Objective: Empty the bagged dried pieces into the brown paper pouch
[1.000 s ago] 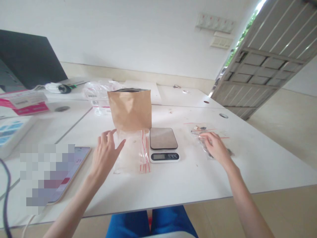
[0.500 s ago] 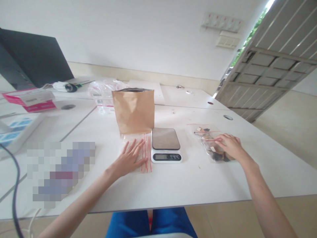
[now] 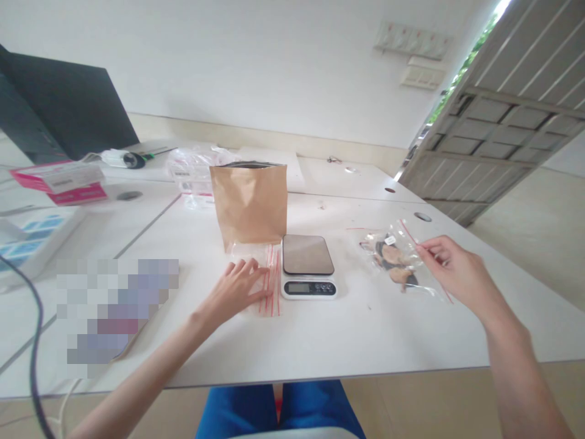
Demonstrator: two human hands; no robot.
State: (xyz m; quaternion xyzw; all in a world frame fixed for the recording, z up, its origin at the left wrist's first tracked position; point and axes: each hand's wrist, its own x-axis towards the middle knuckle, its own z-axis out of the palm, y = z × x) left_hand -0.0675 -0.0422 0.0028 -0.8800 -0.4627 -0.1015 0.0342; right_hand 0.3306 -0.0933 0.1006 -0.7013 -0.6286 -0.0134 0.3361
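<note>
My left hand (image 3: 237, 286) lies flat, fingers spread, on a stack of empty clear zip bags with red stripes (image 3: 265, 271) just left of the small digital scale (image 3: 308, 266). A brown paper pouch (image 3: 250, 204) stands upright behind the bags. My right hand (image 3: 452, 271) pinches the top edge of a filled clear zip bag (image 3: 397, 262) holding dark and tan pieces, lifted slightly off the white table (image 3: 356, 329). More filled bags lie under and behind it.
At the left lie a blurred-out phone or tablet (image 3: 114, 305), a pink box (image 3: 64, 180), a white-and-blue box (image 3: 27, 241) and a dark monitor (image 3: 68, 110). Clear plastic packets (image 3: 192, 171) sit behind the pouch. A dark cable (image 3: 34, 341) hangs at the front left. An open door (image 3: 507, 110) stands at the right.
My left hand came down onto the empty zip bags and stayed. My right hand pinched a filled bag and raised it off the pile, moving right.
</note>
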